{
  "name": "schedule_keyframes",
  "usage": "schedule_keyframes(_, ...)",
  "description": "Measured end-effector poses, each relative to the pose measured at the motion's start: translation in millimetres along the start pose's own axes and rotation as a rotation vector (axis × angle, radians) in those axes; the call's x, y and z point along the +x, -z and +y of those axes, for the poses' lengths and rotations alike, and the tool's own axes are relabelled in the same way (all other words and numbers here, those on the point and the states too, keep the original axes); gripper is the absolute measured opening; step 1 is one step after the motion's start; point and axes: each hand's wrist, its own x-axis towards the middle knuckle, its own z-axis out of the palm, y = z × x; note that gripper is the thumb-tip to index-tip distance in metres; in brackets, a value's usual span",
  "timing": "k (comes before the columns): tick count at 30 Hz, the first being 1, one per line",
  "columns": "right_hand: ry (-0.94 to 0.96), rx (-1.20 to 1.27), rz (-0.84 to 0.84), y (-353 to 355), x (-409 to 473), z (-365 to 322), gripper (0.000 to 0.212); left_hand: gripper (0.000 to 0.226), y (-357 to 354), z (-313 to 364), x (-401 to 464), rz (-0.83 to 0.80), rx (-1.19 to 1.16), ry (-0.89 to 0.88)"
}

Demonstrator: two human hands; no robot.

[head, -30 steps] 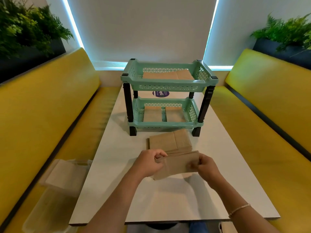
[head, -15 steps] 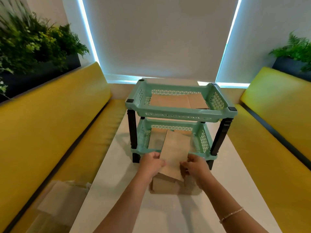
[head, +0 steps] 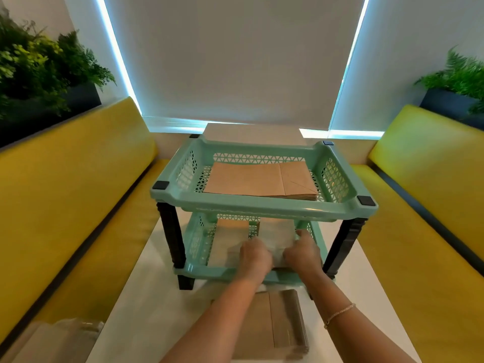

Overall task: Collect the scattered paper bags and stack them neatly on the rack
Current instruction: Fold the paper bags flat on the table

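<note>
Two hands fed a brown paper bag [head: 276,235] into the lower tray [head: 195,269] of a mint-green, black-legged rack [head: 262,205] standing on a white table [head: 146,305] between yellow benches. The left hand [head: 255,255] gripped the bag's near left edge and the right hand [head: 301,254] its near right edge, fingers curled round the paper on both sides, though blur hid exactly how each fingertip lay. The bag ran lengthwise away from the person, its long axis pointing toward the back of the tray, so nearly all of it lay beyond the fingers and under the upper tray [head: 262,206]. It sat over the right-hand part of the lower tray, beside a second bag [head: 230,231] already lying to its left. Both hands reached about equally far in; the right looked slightly nearer the tray's side wall. Judging from that layout, the remaining move was a short push forward and down to settle the bag flat before letting go. A neat stack of bags [head: 259,180] rested in the upper tray. Nearer the person, another pile of bags [head: 275,326] lay on the table beneath the forearms, apparently waiting to be shelved, and more paper showed blurred at the lower left.
</note>
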Motion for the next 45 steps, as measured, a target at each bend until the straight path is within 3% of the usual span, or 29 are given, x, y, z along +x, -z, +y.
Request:
schedule_keyframes(16, -0.061, -0.203, -0.027, -21.9, 25.2, 17.8, 0.038, 0.02, -11.8, 3.8, -0.7, -0.066, 0.181, -0.018)
schedule_keyframes(24, 0.147, -0.205, -0.018, 4.2, -14.3, 10.7, 0.049, 0.032, 11.6, -3.4, -21.4, 0.058, 0.052, -0.128)
schedule_keyframes(31, 0.164, -0.353, 0.005, 22.2, -77.2, 44.8, 0.042, 0.015, 37.3, -63.3, -78.4, -0.093, 0.164, -0.141)
schedule_keyframes(37, 0.124, -0.412, -0.029, 0.5, -116.7, 77.1, 0.04, 0.034, 15.0, -96.7, -103.5, -0.234, 0.344, -0.045)
schedule_keyframes(45, 0.194, -0.393, 0.095, -15.1, -137.7, 75.2, 0.044, 0.04, 6.2, -103.0, -105.3, -0.208, 0.366, -0.074)
